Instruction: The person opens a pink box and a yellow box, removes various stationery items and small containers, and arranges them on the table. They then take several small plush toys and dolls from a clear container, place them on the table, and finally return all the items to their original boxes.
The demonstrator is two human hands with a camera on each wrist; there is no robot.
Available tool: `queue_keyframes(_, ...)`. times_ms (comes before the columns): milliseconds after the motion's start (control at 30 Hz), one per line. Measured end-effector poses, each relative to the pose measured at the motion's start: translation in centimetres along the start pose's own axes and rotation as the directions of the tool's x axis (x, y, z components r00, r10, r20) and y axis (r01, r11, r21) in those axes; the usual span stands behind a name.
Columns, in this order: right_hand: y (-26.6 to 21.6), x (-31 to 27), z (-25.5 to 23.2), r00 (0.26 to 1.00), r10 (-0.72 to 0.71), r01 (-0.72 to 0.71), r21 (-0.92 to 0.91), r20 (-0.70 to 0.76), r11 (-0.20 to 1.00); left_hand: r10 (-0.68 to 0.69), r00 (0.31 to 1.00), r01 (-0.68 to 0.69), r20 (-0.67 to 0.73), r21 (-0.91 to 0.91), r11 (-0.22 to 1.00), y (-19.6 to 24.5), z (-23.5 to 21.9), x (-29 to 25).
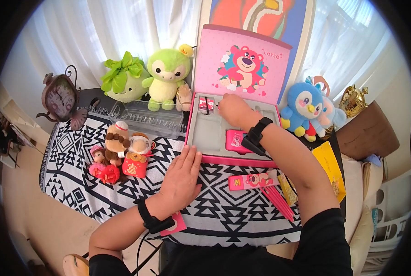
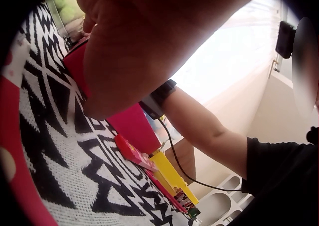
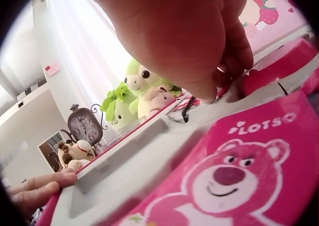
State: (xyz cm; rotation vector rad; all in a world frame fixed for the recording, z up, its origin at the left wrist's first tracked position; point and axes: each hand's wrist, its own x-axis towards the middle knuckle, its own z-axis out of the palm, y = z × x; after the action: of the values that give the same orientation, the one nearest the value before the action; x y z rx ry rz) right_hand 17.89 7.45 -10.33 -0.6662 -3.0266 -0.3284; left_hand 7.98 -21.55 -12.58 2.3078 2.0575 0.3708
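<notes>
A pink gift box with a grey moulded tray lies open, its lid raised behind and printed with a bear. My left hand rests on the front left corner, fingers straight and together; its fingers lie over the rim. Inside the box, my right hand reaches the back middle of the tray. Its curled fingers pinch the end of a glossy pink item, mostly hidden in the head view. A pink bear-print case sits in front, and a small strapped pink box at back left.
In front of the box lie a long pink carton, pink sticks and a yellow box. Small plush toys and a clear plastic tray are left. Bigger plush toys stand behind; a blue one is right.
</notes>
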Motion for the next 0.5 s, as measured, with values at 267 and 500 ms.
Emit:
queue_keyframes(267,0.6,-0.4,0.8,0.999,-0.023,0.024,0.054,-0.025,0.998,-0.016,1.000,0.016,0.011,0.007,1.000,0.2,0.0,0.0)
queue_keyframes(500,2.1,0.5,3.2,0.992,0.002,0.021,0.181,-0.130,0.983,0.000,1.000,0.000,-0.026,0.011,1.000,0.0,0.3,0.0)
